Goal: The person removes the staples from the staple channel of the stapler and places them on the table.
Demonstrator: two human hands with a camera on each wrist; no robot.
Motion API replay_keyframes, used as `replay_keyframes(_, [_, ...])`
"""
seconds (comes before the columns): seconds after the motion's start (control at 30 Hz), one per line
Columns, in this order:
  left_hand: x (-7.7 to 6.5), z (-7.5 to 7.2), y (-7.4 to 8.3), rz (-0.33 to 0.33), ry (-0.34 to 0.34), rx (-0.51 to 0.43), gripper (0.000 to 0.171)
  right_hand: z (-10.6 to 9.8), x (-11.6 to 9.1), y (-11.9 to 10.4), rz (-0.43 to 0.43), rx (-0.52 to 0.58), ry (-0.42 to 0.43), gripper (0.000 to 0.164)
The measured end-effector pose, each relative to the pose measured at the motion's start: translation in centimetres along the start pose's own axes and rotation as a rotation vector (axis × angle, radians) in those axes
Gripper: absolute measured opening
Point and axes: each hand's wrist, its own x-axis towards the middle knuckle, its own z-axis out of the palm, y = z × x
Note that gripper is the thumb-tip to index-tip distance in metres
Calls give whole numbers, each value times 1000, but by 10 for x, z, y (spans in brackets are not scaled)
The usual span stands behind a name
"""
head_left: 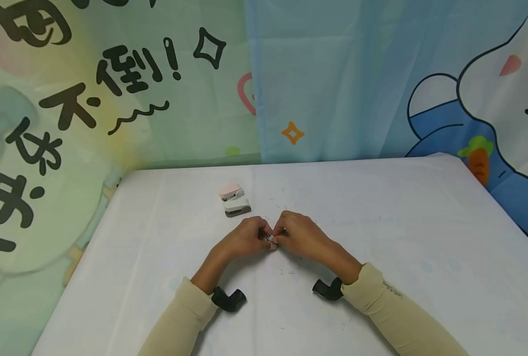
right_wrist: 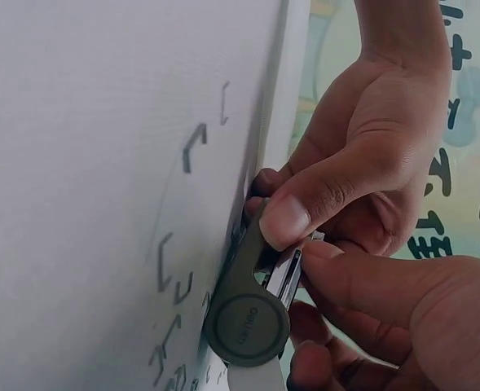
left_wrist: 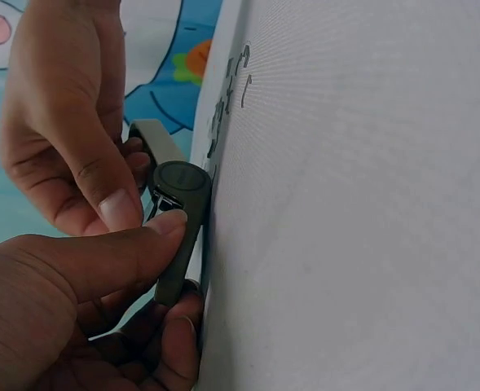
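Note:
A small dark grey-green stapler with a round logo disc and a pale arm is held between both hands, spread apart at its hinge. My left hand grips its dark part, the thumb lying along the edge in the left wrist view. My right hand has thumb and fingers pinched at the stapler's metal staple channel. Fingers hide much of the stapler, and in the head view only a small pale bit of it shows. Whether loose staples sit in the channel I cannot tell.
A pink stapler and a white-and-grey stapler stand close together behind my left hand. Several loose staples lie scattered on the white tablecloth. A printed curtain hangs behind the table.

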Motion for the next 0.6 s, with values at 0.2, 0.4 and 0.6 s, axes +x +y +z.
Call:
replay_keyframes(0.2, [0, -1, 0, 15, -1, 0, 18, -1, 1, 5, -81, 17, 26, 12])
replay_keyframes(0.4, [-1, -1, -1, 17, -6, 0, 17, -5, 3, 16, -203, 139, 104, 17])
replay_keyframes(0.6, [-1, -2, -1, 14, -11, -13, 19, -11, 4, 26, -164, 356, 226, 15])
